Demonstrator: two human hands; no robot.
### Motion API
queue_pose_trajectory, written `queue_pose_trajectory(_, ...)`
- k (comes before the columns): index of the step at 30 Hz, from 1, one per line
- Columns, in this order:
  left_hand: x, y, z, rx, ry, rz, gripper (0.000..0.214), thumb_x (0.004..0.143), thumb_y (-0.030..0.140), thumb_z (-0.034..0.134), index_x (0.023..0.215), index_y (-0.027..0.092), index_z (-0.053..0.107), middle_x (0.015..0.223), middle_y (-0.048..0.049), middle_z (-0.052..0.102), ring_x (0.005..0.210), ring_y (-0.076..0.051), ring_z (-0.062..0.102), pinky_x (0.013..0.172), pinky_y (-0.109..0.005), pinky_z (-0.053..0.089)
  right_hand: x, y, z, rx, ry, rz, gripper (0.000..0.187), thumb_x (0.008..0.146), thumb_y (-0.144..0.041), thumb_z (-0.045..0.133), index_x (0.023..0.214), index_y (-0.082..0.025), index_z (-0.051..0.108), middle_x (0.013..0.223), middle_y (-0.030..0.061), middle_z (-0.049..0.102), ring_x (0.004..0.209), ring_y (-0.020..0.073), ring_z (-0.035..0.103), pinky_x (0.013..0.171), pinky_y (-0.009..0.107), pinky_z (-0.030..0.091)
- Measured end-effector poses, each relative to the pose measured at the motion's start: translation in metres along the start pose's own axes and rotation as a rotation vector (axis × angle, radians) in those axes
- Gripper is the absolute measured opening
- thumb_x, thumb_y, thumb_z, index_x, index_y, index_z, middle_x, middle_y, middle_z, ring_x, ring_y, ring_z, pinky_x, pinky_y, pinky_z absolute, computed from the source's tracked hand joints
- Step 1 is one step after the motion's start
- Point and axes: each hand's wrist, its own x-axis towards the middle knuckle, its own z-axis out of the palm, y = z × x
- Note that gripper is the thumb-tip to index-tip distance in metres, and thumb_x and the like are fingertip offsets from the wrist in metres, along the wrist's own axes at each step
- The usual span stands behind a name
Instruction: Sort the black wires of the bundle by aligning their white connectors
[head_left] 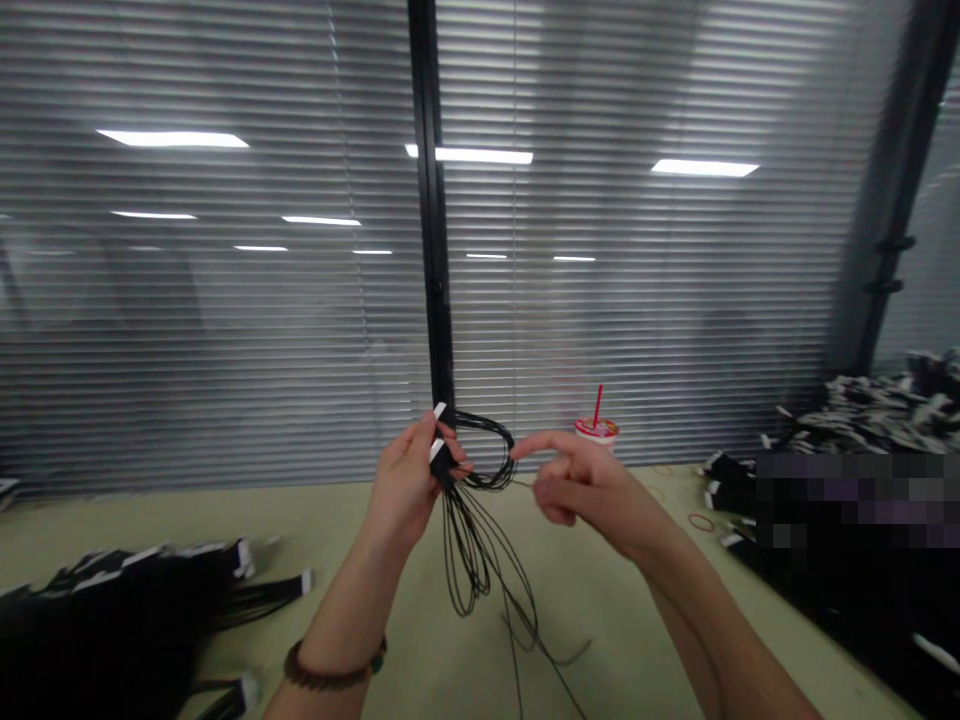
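Note:
My left hand (pixel 405 470) is closed on a bundle of thin black cables (pixel 466 575) and holds it up over the table. Two white-tipped black ends (pixel 439 452) stick out by its thumb. Long loops and loose tails hang below the fingers, while a smaller coil (pixel 491 487) extends to the right. At that coil's right side is the stretched index finger of my right hand (pixel 577 485). Its other fingers are curled around a single cable strand, which runs from the coil into the hand and seems to trail along the forearm.
A pile of black cables (pixel 112 620) with white ends lies at left on the pale table (pixel 337 520). A larger heap (pixel 847 600) covers the right side. Behind my right hand stands a cup with a red straw (pixel 598 430); a rubber band (pixel 701 522) lies nearby. Blinds (pixel 225 350) back the table.

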Motion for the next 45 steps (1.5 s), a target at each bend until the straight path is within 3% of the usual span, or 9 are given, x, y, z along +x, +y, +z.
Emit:
queue_pose_trajectory(3, 0.003, -0.003, -0.003, 0.009, 0.003, -0.060, 0.023, 0.078, 0.035, 0.052, 0.070, 0.014, 0.052, 0.053, 0.0018, 0.053, 0.046, -0.008, 0.050, 0.047, -0.020, 0.050, -0.007, -0.011, -0.014, 0.265, 0.103, -0.040, 0.020, 0.073, -0.033, 0.052, 0.081, -0.015, 0.052, 0.054, -0.0017, 0.047, 0.045, 0.0061, 0.041, 0.044, 0.019, 0.033)
queue_pose_trajectory(7, 0.004, -0.005, -0.003, -0.016, 0.022, -0.115, 0.021, 0.077, 0.032, 0.054, 0.069, 0.013, 0.052, 0.053, 0.0017, 0.051, 0.047, -0.008, 0.049, 0.045, -0.020, 0.050, -0.009, -0.017, -0.028, 0.339, 0.384, -0.247, 0.018, 0.073, -0.033, 0.051, 0.084, -0.020, 0.056, 0.066, 0.0006, 0.053, 0.052, 0.0073, 0.045, 0.047, 0.020, 0.036)
queue_pose_trajectory(13, 0.007, -0.003, -0.008, 0.024, 0.066, -0.232, 0.018, 0.080, 0.025, 0.050, 0.068, 0.012, 0.052, 0.052, 0.0016, 0.050, 0.042, -0.006, 0.047, 0.040, -0.015, 0.047, -0.009, -0.023, -0.049, 0.527, 0.616, -0.530, 0.009, 0.080, -0.033, 0.055, 0.083, -0.025, 0.059, 0.055, -0.0048, 0.037, 0.046, 0.0024, 0.032, 0.044, 0.012, 0.032)
queue_pose_trajectory(20, 0.009, -0.009, -0.010, 0.058, -0.013, -0.326, 0.022, 0.080, 0.024, 0.048, 0.063, 0.011, 0.052, 0.046, 0.0027, 0.047, 0.035, -0.004, 0.042, 0.033, -0.013, 0.039, -0.013, -0.022, -0.046, 0.239, 0.740, -0.376, 0.020, 0.073, -0.033, 0.063, 0.088, -0.021, 0.061, 0.066, -0.0026, 0.050, 0.043, 0.0001, 0.035, 0.036, 0.011, 0.026)
queue_pose_trajectory(23, 0.006, -0.011, -0.006, 0.084, -0.082, -0.360, 0.023, 0.079, 0.028, 0.050, 0.063, 0.012, 0.053, 0.044, 0.0034, 0.046, 0.034, -0.004, 0.040, 0.031, -0.013, 0.037, -0.005, -0.011, -0.024, -0.024, 0.700, -0.242, 0.030, 0.072, -0.031, 0.063, 0.099, -0.017, 0.058, 0.057, -0.0030, 0.053, 0.038, 0.0016, 0.037, 0.035, 0.012, 0.028)
queue_pose_trajectory(25, 0.003, -0.010, -0.001, 0.115, -0.123, -0.389, 0.025, 0.079, 0.030, 0.048, 0.063, 0.012, 0.053, 0.043, 0.0038, 0.046, 0.032, -0.004, 0.038, 0.030, -0.013, 0.034, 0.002, -0.002, -0.006, -0.202, 0.618, -0.181, 0.022, 0.074, -0.031, 0.060, 0.086, -0.013, 0.059, 0.056, -0.0007, 0.056, 0.039, 0.0034, 0.042, 0.037, 0.013, 0.031)
queue_pose_trajectory(27, -0.001, -0.008, 0.004, 0.151, -0.161, -0.403, 0.026, 0.079, 0.032, 0.047, 0.063, 0.013, 0.053, 0.043, 0.0040, 0.045, 0.031, -0.004, 0.036, 0.028, -0.013, 0.032, 0.007, 0.008, 0.011, -0.402, 0.501, -0.168, 0.020, 0.079, -0.030, 0.054, 0.071, -0.012, 0.058, 0.054, 0.0002, 0.056, 0.044, 0.0046, 0.046, 0.042, 0.014, 0.032)
queue_pose_trajectory(32, -0.009, -0.004, 0.011, 0.188, -0.231, -0.416, 0.026, 0.077, 0.036, 0.049, 0.065, 0.014, 0.053, 0.043, 0.0038, 0.046, 0.030, -0.005, 0.038, 0.027, -0.013, 0.031, 0.014, 0.026, 0.030, -0.805, 0.368, -0.203, 0.021, 0.080, -0.022, 0.047, 0.064, -0.016, 0.060, 0.050, -0.0034, 0.051, 0.043, 0.0033, 0.037, 0.045, 0.017, 0.023)
queue_pose_trajectory(45, -0.015, 0.000, 0.017, 0.175, -0.260, -0.398, 0.027, 0.078, 0.036, 0.048, 0.063, 0.014, 0.053, 0.040, 0.0038, 0.046, 0.029, -0.005, 0.037, 0.026, -0.013, 0.033, 0.013, 0.024, 0.027, -0.816, 0.357, -0.129, 0.020, 0.076, -0.019, 0.048, 0.060, -0.016, 0.059, 0.048, -0.0051, 0.046, 0.044, 0.0031, 0.034, 0.047, 0.017, 0.021)
